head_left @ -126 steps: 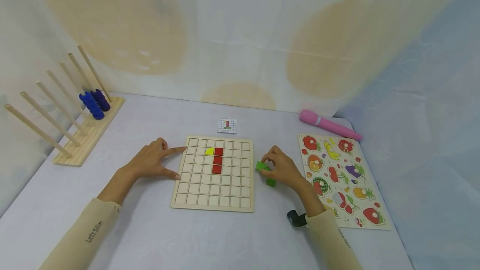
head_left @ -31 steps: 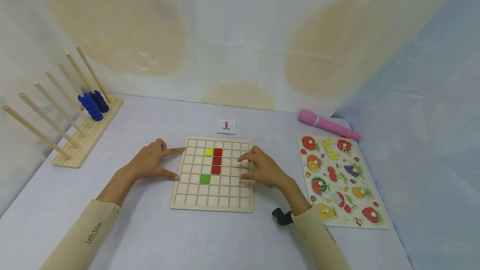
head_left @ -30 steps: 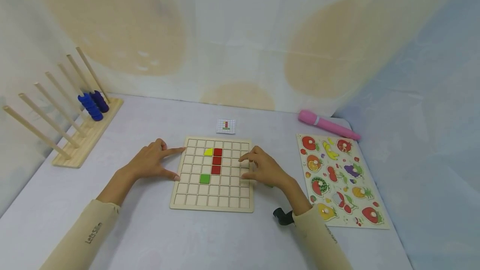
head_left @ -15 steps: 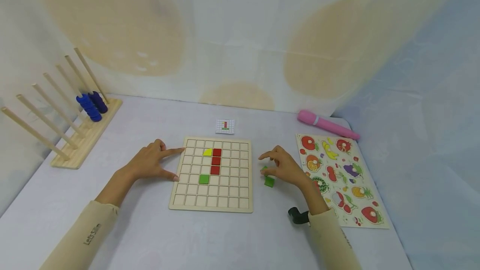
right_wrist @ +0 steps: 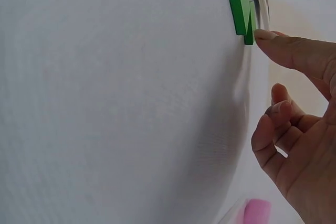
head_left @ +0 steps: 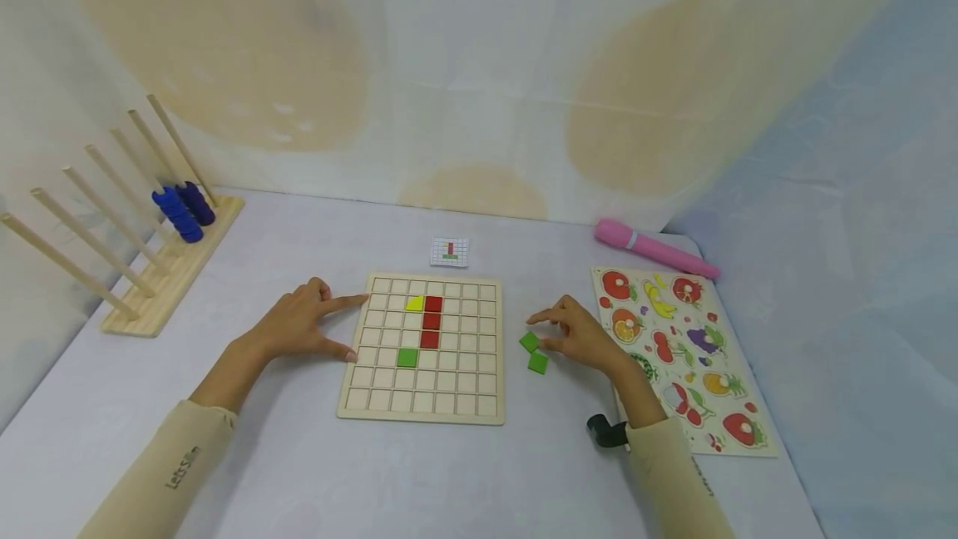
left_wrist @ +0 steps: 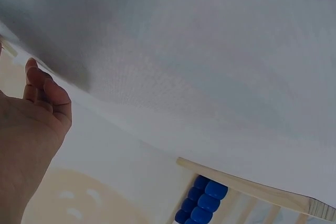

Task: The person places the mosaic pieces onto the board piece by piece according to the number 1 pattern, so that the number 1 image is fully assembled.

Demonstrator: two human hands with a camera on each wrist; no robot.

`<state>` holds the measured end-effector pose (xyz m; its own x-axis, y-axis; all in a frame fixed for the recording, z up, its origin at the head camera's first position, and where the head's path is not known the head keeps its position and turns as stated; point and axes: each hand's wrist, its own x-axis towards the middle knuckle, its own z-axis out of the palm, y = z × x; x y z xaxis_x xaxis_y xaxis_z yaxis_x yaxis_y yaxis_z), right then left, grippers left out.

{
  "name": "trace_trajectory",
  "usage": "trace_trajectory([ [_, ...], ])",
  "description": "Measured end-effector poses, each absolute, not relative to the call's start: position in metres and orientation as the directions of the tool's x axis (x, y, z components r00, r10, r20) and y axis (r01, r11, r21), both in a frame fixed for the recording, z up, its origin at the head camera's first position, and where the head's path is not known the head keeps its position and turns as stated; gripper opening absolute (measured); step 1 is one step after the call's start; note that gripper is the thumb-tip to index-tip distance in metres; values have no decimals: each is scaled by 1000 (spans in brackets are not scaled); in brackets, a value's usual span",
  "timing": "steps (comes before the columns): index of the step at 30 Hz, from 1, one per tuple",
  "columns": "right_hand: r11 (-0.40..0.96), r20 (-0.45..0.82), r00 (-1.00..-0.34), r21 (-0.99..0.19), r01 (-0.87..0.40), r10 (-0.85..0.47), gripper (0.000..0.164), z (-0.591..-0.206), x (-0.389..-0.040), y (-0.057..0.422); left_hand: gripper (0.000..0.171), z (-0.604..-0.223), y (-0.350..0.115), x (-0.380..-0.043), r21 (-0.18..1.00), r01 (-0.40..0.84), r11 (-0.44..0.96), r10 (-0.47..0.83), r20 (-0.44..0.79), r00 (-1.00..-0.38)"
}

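Observation:
A wooden grid board (head_left: 479,407) lies on the table in the head view. Set in its cells are a yellow tile (head_left: 415,304) with one slanted side, three red tiles (head_left: 430,321) in a column, and a green tile (head_left: 407,358) lower left. My left hand (head_left: 295,323) touches the board's left edge with outstretched thumb and index finger. Right of the board, two loose green tiles (head_left: 537,363) lie corner to corner. My right hand (head_left: 580,335) hovers beside them, thumb and index finger apart, gripping nothing; its thumb tip is close to the farther tile.
Behind the board lies a small pattern card (head_left: 449,252). A wooden peg stand (head_left: 172,273) with blue and purple beads is at the left. A fruit puzzle board (head_left: 692,356) and a pink stick-like object (head_left: 654,252) are at the right. White cloth hangs behind.
A green tile from the group on the right now sits in the board. My right hand has drawn back rightward from over the board to the two loose green tiles. My left hand stays put.

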<state>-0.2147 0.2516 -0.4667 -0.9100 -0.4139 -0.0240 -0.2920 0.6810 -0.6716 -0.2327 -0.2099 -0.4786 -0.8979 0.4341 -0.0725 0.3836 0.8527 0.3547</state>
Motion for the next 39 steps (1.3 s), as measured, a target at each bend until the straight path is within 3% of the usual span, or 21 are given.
trace_trajectory([
  [7, 709, -89, -905, -655, -260, -415, 30, -470, -216, 251, 99, -476, -209, -232, 357, 388, 850, 439, -70, -896],
  [16, 695, -22, -907, -651, -306, -421, 23, -471, -212, 250, 98, -476, -209, -231, 358, 382, 852, 433, -72, -898],
  [25, 749, -33, -924, -597, -287, -381, 20, -472, -210, 243, 97, -479, -209, -231, 361, 390, 847, 434, -46, -900],
  [39, 713, -20, -929, -647, -270, -370, 20, -463, -208, 230, 99, -476, -209, -231, 362, 389, 847, 439, -64, -896],
])
